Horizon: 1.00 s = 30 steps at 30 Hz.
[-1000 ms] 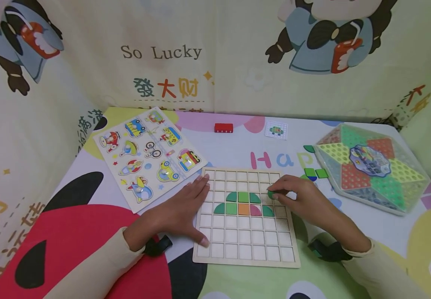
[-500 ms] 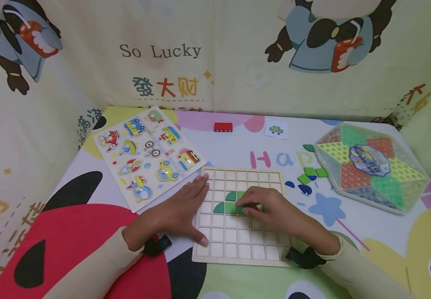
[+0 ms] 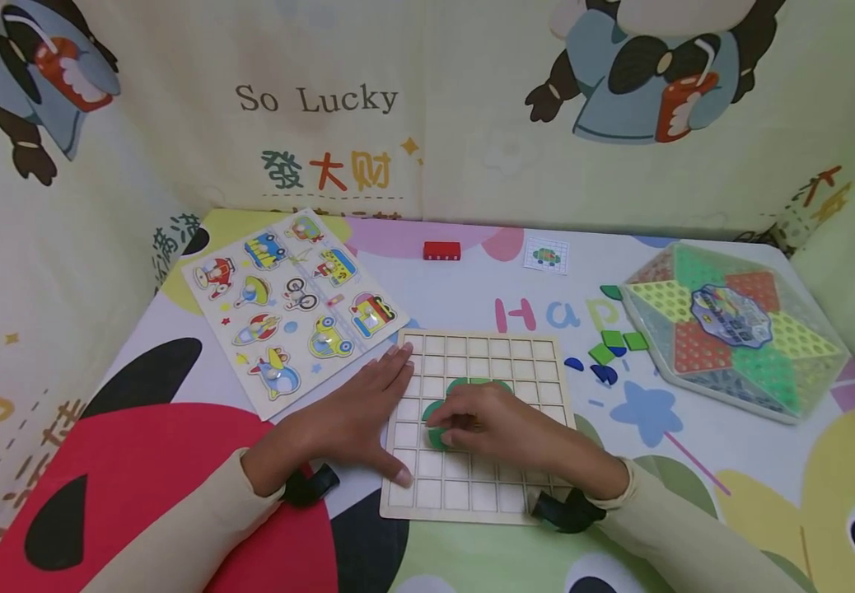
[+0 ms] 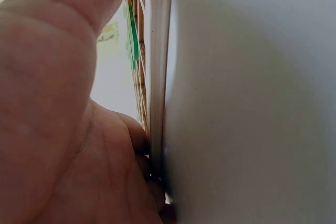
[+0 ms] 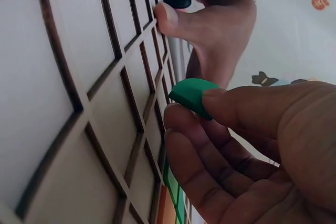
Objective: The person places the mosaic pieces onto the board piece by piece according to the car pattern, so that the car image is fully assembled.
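right hand (image 3: pixel 497 424): nearly closed, i pinch one green piece (image 5: pixel 191 94).
green piece: probably light, stiff, smooth; best held by its edges.
left hand (image 3: pixel 357 416): spread, resting on grid board (image 3: pixel 457 518).

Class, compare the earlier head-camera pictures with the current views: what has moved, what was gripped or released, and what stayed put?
The right hand has moved left across the grid board and slightly nearer the person, carrying a green piece. It still pinches that piece; no release is seen. The left hand stays on the board's left edge; the picture puzzle and hexagonal box look unmoved.
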Motion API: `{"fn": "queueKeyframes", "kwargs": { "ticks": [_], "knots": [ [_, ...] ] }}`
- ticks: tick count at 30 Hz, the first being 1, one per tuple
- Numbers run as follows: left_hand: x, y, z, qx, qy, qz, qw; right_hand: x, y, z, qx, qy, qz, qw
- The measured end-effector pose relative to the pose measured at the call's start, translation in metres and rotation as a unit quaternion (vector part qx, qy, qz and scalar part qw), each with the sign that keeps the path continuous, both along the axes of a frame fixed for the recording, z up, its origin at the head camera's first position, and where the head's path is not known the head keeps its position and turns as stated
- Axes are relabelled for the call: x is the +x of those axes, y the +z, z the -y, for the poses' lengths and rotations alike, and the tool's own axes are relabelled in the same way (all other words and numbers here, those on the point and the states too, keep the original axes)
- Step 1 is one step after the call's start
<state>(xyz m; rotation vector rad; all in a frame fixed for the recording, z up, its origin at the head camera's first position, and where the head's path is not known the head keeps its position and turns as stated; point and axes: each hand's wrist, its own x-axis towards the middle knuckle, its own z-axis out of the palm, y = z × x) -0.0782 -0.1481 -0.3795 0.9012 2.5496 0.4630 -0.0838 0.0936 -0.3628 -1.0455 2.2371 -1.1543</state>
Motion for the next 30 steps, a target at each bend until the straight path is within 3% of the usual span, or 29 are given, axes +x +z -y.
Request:
{"fn": "queueKeyframes", "kwargs": {
  "ticks": [11, 20, 30],
  "knots": [
    [-0.001, 0.001, -0.001, -0.006, -0.002, -0.003, 1.0000, -0.001, -0.005, 0.010, 0.035, -0.019, -0.037, 0.9985],
    [-0.001, 0.001, -0.002, -0.013, 0.006, 0.001, 0.9999, 0.000, -0.004, 0.015, 0.098, -0.025, -0.077, 0.9919],
    [-0.001, 0.003, -0.001, -0.007, 0.003, 0.001, 1.0000, 0.000, -0.003, 0.014, 0.096, -0.022, -0.097, 0.9904]
  ]
}}
